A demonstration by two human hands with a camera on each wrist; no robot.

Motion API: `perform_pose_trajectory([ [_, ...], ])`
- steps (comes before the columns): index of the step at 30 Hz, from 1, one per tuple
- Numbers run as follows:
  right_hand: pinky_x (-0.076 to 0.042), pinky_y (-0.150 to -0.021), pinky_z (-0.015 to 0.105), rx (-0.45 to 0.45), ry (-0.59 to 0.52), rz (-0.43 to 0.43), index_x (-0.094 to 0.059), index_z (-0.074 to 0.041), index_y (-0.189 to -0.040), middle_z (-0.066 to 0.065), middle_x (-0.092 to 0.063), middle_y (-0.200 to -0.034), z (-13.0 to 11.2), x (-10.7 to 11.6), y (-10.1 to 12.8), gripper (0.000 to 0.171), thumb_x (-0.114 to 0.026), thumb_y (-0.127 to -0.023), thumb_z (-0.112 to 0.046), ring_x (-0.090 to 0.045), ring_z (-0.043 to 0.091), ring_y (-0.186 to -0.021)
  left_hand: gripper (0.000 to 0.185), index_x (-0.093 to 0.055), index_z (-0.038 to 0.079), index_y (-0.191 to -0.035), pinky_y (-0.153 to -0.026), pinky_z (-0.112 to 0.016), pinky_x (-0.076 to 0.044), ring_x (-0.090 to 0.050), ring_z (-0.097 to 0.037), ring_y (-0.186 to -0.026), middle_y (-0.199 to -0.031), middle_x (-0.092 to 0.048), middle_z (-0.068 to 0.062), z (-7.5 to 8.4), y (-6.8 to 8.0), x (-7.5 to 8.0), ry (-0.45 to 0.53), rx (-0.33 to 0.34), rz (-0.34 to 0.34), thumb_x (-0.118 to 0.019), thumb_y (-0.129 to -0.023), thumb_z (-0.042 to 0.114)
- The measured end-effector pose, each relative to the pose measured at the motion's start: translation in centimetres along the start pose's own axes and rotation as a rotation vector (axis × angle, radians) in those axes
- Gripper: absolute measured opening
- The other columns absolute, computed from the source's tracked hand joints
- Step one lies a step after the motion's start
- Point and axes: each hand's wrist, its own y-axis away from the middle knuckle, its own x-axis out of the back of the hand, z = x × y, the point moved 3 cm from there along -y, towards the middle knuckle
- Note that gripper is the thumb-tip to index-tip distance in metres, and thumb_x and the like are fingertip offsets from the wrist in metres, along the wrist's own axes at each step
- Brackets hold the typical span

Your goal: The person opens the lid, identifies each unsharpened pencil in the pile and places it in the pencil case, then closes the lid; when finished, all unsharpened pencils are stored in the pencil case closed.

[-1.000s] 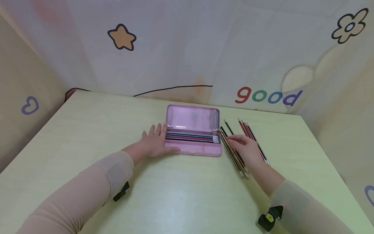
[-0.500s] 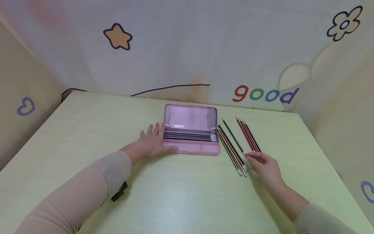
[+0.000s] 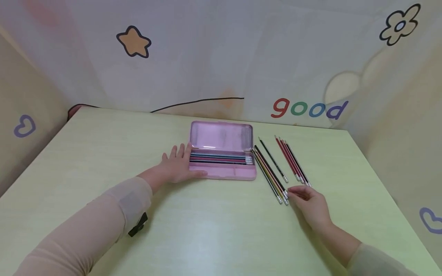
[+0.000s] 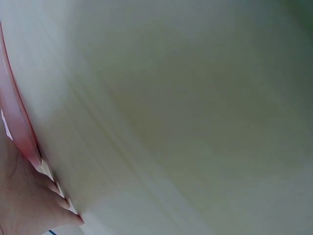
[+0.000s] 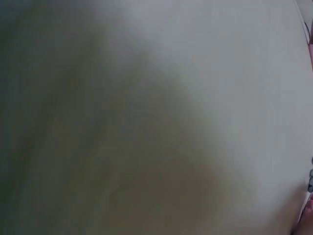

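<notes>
While the left hand (image 3: 177, 167) lies flat, fingers straight, against the left end of the open pink pencil case (image 3: 222, 177), the right hand (image 3: 310, 205) rests on the table (image 3: 86, 153) w/ fingers loosely bent, gripping nothing, tips just beside the eraser ends of the loose pencils (image 3: 272, 174). Pencils lie right of the case in two bunches plus one single between; judged light, stiff, smooth, apt to roll, so pinch one mid-shaft or at the near end. Neighbours touch, crowding a one-pencil pick; case already has pencils (image 3: 221, 158) inside.
</notes>
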Motion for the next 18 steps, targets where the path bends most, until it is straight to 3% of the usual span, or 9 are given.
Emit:
perform_pose_trajectory([
  [11, -0.044, -0.070, 0.011, 0.085, 0.146, 0.043, -0.065, 0.002, -0.105, 0.013, -0.067, -0.097, -0.50, 0.48, -0.06, 0.021, -0.065, -0.087, -0.010, -0.056, 0.000, -0.080, 0.115, 0.012, 0.008, -0.148, -0.105, -0.063, 0.000, 0.009, -0.041, -0.138, -0.154, 0.005, -0.021, 0.39, 0.32, 0.29, 0.008, -0.007, -0.002, -0.040, -0.076, 0.080],
  [18, -0.045, -0.066, 0.016, 0.124, 0.255, 0.040, -0.065, 0.000, -0.099, 0.010, -0.067, -0.090, -0.75, 0.88, -0.22, 0.018, -0.068, -0.085, -0.011, -0.058, 0.015, -0.081, 0.115, 0.012, 0.009, -0.148, -0.105, -0.062, 0.000, 0.009, -0.040, -0.139, -0.154, 0.005, -0.020, -0.07, 0.04, -0.02, 0.004, 0.008, -0.006, -0.040, -0.075, 0.081],
])
